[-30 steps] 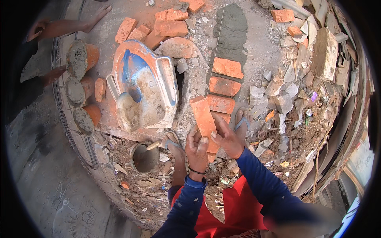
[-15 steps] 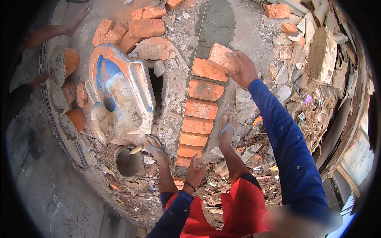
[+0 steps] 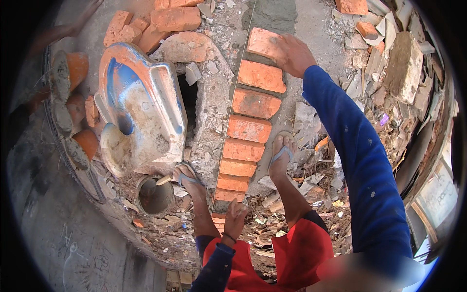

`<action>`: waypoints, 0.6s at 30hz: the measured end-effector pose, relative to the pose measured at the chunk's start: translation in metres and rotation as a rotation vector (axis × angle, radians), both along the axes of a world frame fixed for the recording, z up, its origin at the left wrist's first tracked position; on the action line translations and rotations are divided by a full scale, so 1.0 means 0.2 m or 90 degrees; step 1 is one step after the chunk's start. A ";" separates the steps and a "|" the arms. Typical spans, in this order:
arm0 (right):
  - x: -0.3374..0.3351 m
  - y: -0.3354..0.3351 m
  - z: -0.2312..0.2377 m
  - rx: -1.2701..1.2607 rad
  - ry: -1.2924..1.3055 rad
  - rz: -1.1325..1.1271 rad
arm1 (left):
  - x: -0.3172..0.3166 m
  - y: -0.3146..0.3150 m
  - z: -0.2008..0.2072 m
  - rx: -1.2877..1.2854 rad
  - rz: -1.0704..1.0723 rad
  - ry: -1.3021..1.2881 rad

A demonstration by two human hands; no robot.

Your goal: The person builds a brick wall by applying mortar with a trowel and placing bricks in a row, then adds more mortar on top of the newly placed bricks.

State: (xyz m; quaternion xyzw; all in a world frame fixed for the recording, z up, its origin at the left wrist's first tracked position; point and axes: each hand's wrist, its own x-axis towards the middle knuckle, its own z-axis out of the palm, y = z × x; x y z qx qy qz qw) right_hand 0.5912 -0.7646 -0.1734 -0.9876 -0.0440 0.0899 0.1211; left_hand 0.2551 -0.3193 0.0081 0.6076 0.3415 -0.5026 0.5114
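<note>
My right hand [image 3: 295, 55] grips the right end of an orange brick [image 3: 263, 43] at the far end of a row. That brick lies on wet grey mortar [image 3: 275, 17], just beyond the row of laid bricks [image 3: 249, 127]. A taut string line [image 3: 236, 78] runs along the row's left side. Near my legs, my left hand [image 3: 234, 217] is curled by the near bricks; whatever its fingers hold, if anything, I cannot make out.
Left of the row lies a dirty squat toilet pan [image 3: 146, 112], with loose bricks [image 3: 175, 19] beyond it. A round bucket [image 3: 155, 195] with a wooden handle stands by my left foot. Rubble [image 3: 360, 97] covers the right side. Another person's arm [image 3: 68, 30] shows at far left.
My right hand has brought the brick away from me, off the last laid brick and down onto the mortar. My left hand has barely moved; the view has shifted slightly.
</note>
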 end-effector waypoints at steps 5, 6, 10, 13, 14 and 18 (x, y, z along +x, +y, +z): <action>-0.02 0.01 0.01 -0.014 0.055 0.034 | 0.01 -0.01 0.03 -0.009 0.019 0.007; -0.01 0.01 0.01 -0.033 0.052 0.036 | 0.02 -0.01 0.03 -0.012 0.018 0.006; 0.01 0.04 0.00 -0.086 0.049 0.030 | 0.02 0.02 0.03 0.004 0.010 0.043; 0.02 0.02 0.00 -0.081 0.072 0.027 | 0.06 0.01 0.04 0.014 0.026 0.074; 0.01 0.02 0.01 -0.084 0.073 0.026 | 0.08 0.00 0.05 0.017 0.039 0.105; 0.04 0.03 0.01 -0.100 0.094 0.032 | 0.03 0.03 0.01 -0.001 0.047 0.064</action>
